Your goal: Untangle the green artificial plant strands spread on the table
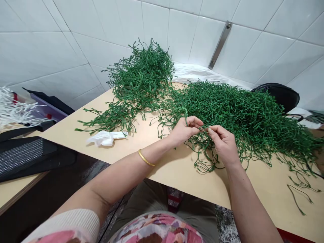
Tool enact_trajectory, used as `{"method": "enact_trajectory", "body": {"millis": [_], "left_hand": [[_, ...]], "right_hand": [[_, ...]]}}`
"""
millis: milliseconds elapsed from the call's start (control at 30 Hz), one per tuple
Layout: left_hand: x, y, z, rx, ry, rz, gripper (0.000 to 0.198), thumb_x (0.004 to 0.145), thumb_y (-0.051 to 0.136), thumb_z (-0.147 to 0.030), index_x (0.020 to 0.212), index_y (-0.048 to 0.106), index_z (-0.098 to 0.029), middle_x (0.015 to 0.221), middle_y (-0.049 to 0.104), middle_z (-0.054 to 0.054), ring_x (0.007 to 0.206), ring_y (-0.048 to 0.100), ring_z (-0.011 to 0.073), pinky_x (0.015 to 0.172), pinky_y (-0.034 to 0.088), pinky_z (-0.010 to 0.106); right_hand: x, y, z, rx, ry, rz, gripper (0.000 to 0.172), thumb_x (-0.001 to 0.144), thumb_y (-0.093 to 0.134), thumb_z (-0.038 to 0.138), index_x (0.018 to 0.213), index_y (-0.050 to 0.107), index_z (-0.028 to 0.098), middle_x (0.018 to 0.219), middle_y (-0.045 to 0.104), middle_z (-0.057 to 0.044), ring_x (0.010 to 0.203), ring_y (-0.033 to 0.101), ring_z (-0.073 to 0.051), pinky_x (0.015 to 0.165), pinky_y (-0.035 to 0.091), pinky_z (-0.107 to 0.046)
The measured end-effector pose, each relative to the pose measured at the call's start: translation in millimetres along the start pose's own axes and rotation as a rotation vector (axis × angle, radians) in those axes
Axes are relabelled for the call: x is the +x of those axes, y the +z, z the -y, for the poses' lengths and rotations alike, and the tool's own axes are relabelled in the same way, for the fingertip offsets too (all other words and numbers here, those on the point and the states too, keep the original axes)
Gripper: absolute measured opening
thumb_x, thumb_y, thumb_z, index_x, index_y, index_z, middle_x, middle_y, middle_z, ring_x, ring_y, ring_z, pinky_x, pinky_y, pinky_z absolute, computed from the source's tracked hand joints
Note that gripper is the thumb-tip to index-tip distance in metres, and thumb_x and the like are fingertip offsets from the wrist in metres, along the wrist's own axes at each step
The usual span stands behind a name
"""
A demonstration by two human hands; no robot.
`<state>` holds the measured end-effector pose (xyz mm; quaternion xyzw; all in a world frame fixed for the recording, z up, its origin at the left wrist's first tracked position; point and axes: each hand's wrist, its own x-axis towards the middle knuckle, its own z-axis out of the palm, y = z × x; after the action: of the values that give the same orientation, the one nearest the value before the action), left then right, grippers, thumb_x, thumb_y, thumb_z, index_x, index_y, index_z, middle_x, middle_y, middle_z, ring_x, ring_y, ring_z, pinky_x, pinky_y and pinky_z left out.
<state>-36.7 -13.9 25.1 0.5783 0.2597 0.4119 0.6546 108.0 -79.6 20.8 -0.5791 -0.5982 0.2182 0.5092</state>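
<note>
The pale tabletop (68, 133) carried a long heap of green strands (227, 104), with a smaller pile (146, 67) to its left, toward the wall. At the heap's front edge, I saw the left hand (186, 130) and right hand (224, 141) close together, a crumpled white wad (102, 138) well left; thumbs and fingers pinched a single strand (204, 128).

The table (182, 177) is leaving room along its front edge; green strings (225, 104) are blocking the way farther back.
</note>
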Motion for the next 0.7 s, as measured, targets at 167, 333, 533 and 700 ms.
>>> {"method": "enact_trajectory", "body": {"millis": [167, 333, 533, 700], "left_hand": [[1.0, -2.9, -1.0, -0.037, -0.079, 0.043, 0.020, 0.057, 0.055, -0.007, 0.074, 0.063, -0.013, 0.056, 0.052, -0.004, 0.048, 0.037, 0.0030, 0.047, 0.025, 0.020], [1.6, -4.8, 1.7, -0.088, -0.166, 0.132, 0.011, 0.062, 0.060, -0.020, 0.070, 0.060, -0.013, 0.050, 0.045, -0.004, 0.043, 0.030, 0.0028, 0.043, 0.015, 0.021], [2.8, -5.1, 7.1, 0.006, -0.049, 0.085, 0.010, 0.060, 0.062, -0.020, 0.062, 0.056, -0.013, 0.053, 0.046, -0.005, 0.050, 0.035, 0.0044, 0.050, 0.024, 0.021], [1.0, -3.9, 2.4, 0.022, -0.052, 0.045, 0.010, 0.058, 0.063, -0.020, 0.060, 0.057, -0.012, 0.050, 0.046, -0.005, 0.048, 0.033, 0.0037, 0.048, 0.023, 0.021]], "right_hand": [[0.6, -0.1, 1.1, 0.034, 0.015, 0.020, 0.015, 0.080, 0.052, 0.032, 0.077, 0.060, 0.019, 0.068, 0.057, 0.001, 0.066, 0.051, -0.013, 0.065, 0.041, -0.027], [-1.2, -0.1, 0.2, -0.029, -0.037, 0.098, 0.012, 0.081, 0.051, 0.028, 0.080, 0.060, 0.019, 0.068, 0.056, 0.001, 0.064, 0.051, -0.012, 0.061, 0.040, -0.025], [-2.7, -1.0, 4.0, -0.214, -0.096, 0.131, 0.018, 0.083, 0.046, 0.028, 0.089, 0.060, 0.017, 0.067, 0.054, 0.000, 0.059, 0.046, -0.011, 0.056, 0.037, -0.024], [-0.8, -2.2, 6.4, -0.257, -0.145, 0.165, 0.019, 0.085, 0.044, 0.031, 0.086, 0.056, 0.017, 0.072, 0.054, 0.000, 0.063, 0.046, -0.011, 0.060, 0.037, -0.023]]}}
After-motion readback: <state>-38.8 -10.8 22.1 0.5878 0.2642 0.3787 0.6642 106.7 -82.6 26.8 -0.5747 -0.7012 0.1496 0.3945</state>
